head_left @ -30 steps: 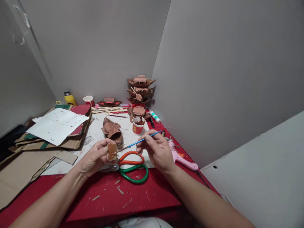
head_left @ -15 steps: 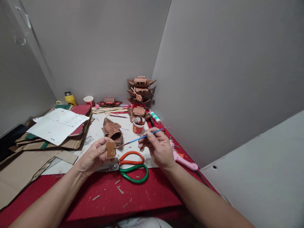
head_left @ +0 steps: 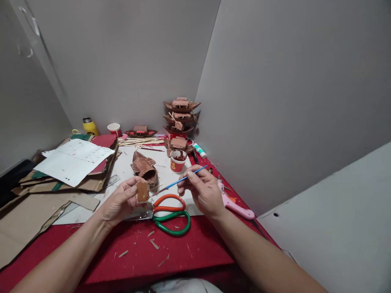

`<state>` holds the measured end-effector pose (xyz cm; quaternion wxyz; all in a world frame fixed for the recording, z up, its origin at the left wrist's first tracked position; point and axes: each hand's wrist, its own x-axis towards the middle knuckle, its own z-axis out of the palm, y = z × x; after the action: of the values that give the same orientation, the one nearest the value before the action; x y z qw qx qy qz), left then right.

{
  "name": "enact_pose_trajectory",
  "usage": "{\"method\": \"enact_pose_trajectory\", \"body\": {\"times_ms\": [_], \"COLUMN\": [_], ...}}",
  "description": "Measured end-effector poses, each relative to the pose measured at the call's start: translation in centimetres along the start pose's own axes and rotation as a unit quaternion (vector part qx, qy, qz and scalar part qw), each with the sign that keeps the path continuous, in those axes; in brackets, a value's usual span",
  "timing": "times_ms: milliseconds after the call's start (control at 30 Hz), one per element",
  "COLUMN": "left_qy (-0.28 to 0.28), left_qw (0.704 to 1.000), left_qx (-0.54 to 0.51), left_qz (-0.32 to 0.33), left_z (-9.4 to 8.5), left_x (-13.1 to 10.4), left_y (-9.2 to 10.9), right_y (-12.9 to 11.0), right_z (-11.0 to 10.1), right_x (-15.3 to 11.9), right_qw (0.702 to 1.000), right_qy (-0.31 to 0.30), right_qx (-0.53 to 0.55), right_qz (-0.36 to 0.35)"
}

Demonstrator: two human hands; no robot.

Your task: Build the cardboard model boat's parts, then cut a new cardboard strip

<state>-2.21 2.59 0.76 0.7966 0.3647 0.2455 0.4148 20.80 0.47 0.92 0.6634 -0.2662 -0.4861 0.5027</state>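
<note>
"Starting at the near edge, what is on the red-covered bench (head_left: 140, 260)?"

"Pale scraps; just beyond them, the scissors (head_left: 161, 209), one loop orange and one green, below and between the two hands."

"And the hands themselves?"

"Left hand (head_left: 122, 199) pinches the small brown piece (head_left: 142, 192) between thumb and fingers, its flat face turned to the wearer; right hand (head_left: 204, 193) grips the blue brush (head_left: 172, 184) like a pen, its tip at the piece's right edge; I cannot tell whether it touches."

"So which step is this?"

"Brushing colour onto the piece, I judge; the face looks brown already, the rim paler; the next move calls for a steady left pinch and a light stroke along that rim."

"What about beyond?"

"A brown model boat (head_left: 143, 165) just past the left hand; to its right, the cup (head_left: 177, 165) streaked with brown, within easy reach if the bristles run dry; farthest, stacked boats (head_left: 181, 118) by the wall."
</note>
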Motion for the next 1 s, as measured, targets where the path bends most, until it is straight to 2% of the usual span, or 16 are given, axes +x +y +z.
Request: {"method": "enact_pose_trajectory", "body": {"times_ms": [267,500,800,1000], "left_qy": [0.001,-0.01,-0.022,-0.015], "left_qw": [1.0,0.999,0.998,0.999], "left_qx": [0.029,0.046,0.054,0.046], "left_qz": [-0.008,-0.015,-0.018,-0.015], "left_z": [0.03,0.25,0.33,0.18], "left_x": [-0.05,-0.13,-0.19,-0.18], "left_y": [-0.06,-0.39,-0.34,-0.38], "right_y": [-0.07,0.21,0.14,0.03], "right_z": [0.06,0.06,0.28,0.32], "right_x": [0.28,0.21,-0.14,-0.14], "right_qw": [0.998,0.997,0.999,0.997], "right_qy": [0.054,0.057,0.033,0.051], "right_qx": [-0.023,-0.024,-0.005,-0.011], "right_qz": [-0.026,-0.037,-0.042,-0.049]}}
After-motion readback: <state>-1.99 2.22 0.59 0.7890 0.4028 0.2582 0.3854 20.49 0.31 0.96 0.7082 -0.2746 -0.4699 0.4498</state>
